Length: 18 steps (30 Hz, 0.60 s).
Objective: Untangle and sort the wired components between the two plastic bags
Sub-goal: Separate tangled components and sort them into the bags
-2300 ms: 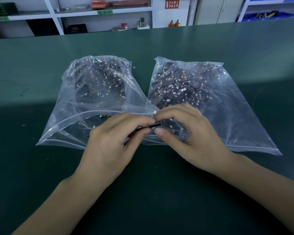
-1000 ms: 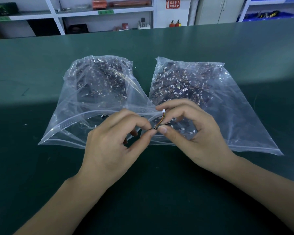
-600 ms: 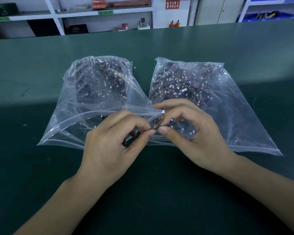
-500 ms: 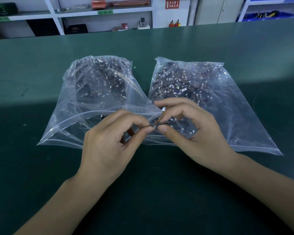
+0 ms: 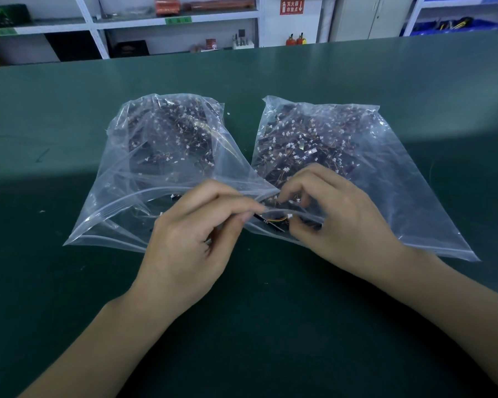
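A wide green table (image 5: 357, 81) is seen, with white shelving (image 5: 127, 21) behind its far edge. On the table two clear plastic bags are laid side by side, mouths toward the person: the left bag (image 5: 144, 168) and the right bag (image 5: 385, 168), each filled with dark wired components with small white connectors. Both forearms are stretched forward from the near edge and angled inward, so that the hands meet at the bags' near corners. The left hand (image 5: 190, 242) is held knuckles up with fingers curled, its grip closed as a thumb-and-forefinger pinch on one end of a single wired component (image 5: 273, 221). The right hand (image 5: 342, 219) is arched over the right bag's mouth, its fingertips pinching the other end, where a white connector (image 5: 290, 216) is seen. The component is held just above the right bag's opening, between the two hands.
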{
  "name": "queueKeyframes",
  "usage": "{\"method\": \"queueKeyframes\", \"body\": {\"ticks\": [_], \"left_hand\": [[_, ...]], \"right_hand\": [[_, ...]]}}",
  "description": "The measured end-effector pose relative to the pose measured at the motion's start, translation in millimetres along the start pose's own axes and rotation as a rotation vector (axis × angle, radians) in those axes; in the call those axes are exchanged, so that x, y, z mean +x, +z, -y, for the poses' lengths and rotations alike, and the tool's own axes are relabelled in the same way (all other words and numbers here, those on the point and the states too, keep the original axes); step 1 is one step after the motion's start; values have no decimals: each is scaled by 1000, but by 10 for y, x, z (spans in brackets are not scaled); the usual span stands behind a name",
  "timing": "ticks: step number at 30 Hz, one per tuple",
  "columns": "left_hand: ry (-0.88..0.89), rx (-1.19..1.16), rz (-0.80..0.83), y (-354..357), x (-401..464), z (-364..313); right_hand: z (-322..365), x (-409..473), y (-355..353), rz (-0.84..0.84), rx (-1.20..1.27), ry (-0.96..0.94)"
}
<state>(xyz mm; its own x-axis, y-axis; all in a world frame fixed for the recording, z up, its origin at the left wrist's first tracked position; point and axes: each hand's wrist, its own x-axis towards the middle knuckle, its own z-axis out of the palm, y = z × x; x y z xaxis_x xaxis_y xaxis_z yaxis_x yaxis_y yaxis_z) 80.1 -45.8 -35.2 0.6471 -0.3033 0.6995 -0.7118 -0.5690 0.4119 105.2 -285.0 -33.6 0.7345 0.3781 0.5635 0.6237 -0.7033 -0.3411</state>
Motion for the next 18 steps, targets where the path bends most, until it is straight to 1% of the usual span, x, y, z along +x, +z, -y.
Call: {"method": "queueKeyframes", "body": {"ticks": [4,8,11,14,18], "left_hand": [[25,67,28,17,-18,27],[83,185,-41,26,-24,46],[130,219,-58,45,-22,32],[150,267,-4,55,-25,9],[132,414,101,96,-9,-24]], "right_hand": [[18,-19,12,-56,39,18],[42,-37,16,-58,102,9],[38,-38,18,-68,146,23],[35,-42,21,-76,165,18],[46,-45,31,-67,157,11]]}}
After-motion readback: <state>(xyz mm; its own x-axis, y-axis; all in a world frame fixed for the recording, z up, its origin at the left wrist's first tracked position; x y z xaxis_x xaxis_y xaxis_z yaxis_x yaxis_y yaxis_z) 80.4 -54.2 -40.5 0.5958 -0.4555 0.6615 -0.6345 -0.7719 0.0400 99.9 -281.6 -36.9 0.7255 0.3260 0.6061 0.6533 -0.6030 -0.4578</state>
